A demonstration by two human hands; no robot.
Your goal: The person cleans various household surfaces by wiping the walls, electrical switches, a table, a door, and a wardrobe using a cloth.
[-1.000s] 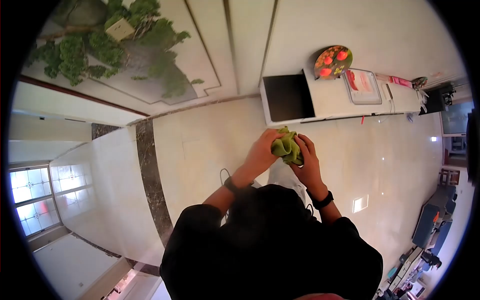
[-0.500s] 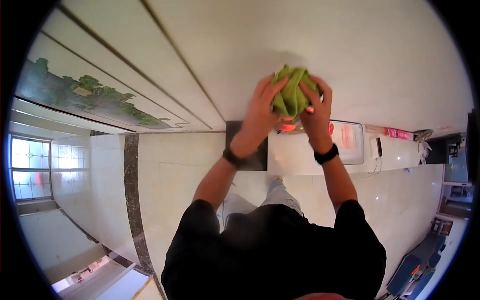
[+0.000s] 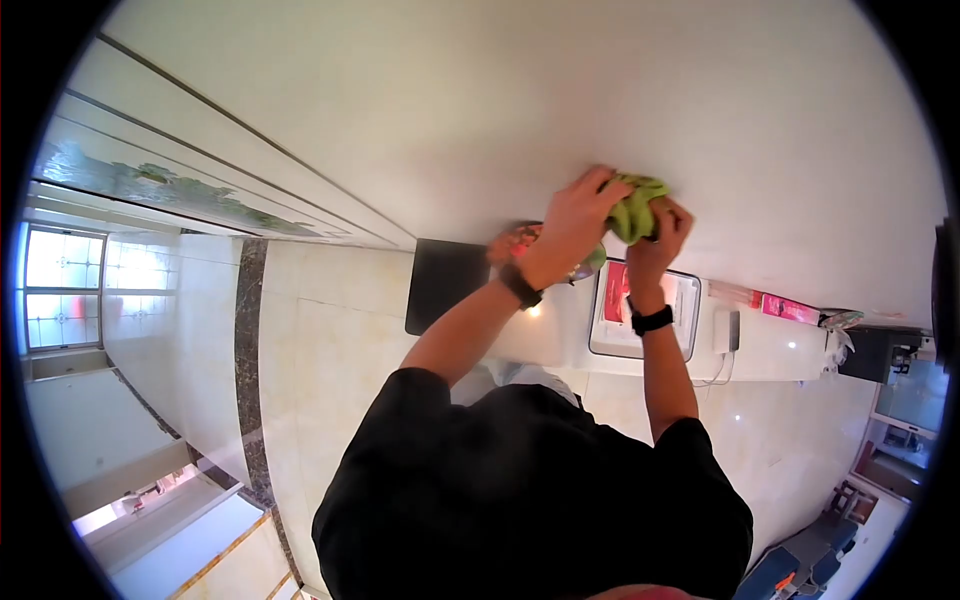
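My left hand (image 3: 577, 222) and right hand (image 3: 655, 248) grip 1 bunched green cloth (image 3: 633, 210) at the pale wall (image 3: 480, 110) (contact unclear). I seem to be wiping; the next stroke calls for even pressure.

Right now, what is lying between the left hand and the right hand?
The head view shows a bunched green cloth between left hand and right hand, touched by both.

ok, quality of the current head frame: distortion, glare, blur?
Head view: strong fisheye, corners black; head view: window washed out at far left, small glare spot on the glossy floor; head view: green cloth slightly soft but readable, patterned plate smeared at its left edge.
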